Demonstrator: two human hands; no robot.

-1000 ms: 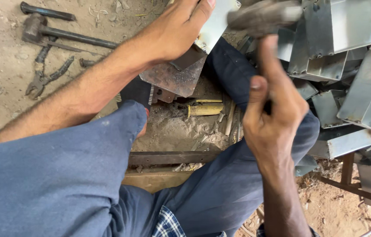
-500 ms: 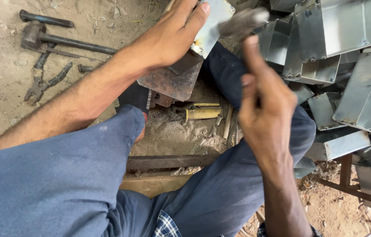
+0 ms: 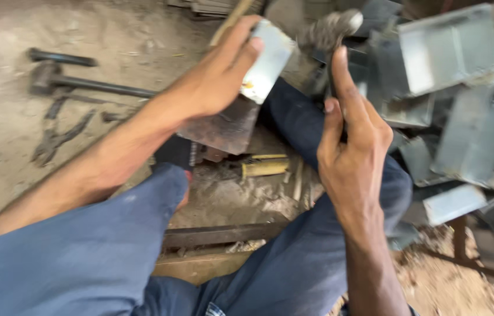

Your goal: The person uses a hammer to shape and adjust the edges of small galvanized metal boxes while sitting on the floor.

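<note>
Over the sandy ground, between the knees: both hands work above the person's blue trouser legs (image 3: 83,257), close to each other but not touching.
Left hand (image 3: 218,82): clamped on a small piece of pale sheet metal (image 3: 267,64), fingers on its upper edge, thumb lower down.
Sheet metal: a short bent strip, its long axis running from upper right down to lower left, the lower end pointing at the rusty steel plate (image 3: 223,126) beneath it; whether it touches the plate is hard to tell.
Right hand (image 3: 352,146): closed round the handle of a hammer (image 3: 332,32), thumb stretched up along the shaft.
Hammer: shaft near upright, head at the top (blurred), just right of the sheet metal and level with it; head's long axis roughly crosswise, pointing left toward the strip.
Ground, left side: a long-handled sledgehammer (image 3: 83,82) lying crosswise with its head to the left, a dark metal bar (image 3: 60,57) above it, and a pair of pliers (image 3: 60,134) below, all well apart from the hands.
Between the legs: a yellow-handled tool (image 3: 264,167) lying crosswise, a dark iron bar (image 3: 223,234) nearer the body.
Right side: a heap of folded galvanised metal boxes (image 3: 451,76), stacked and tilted, just beyond the right hand.
</note>
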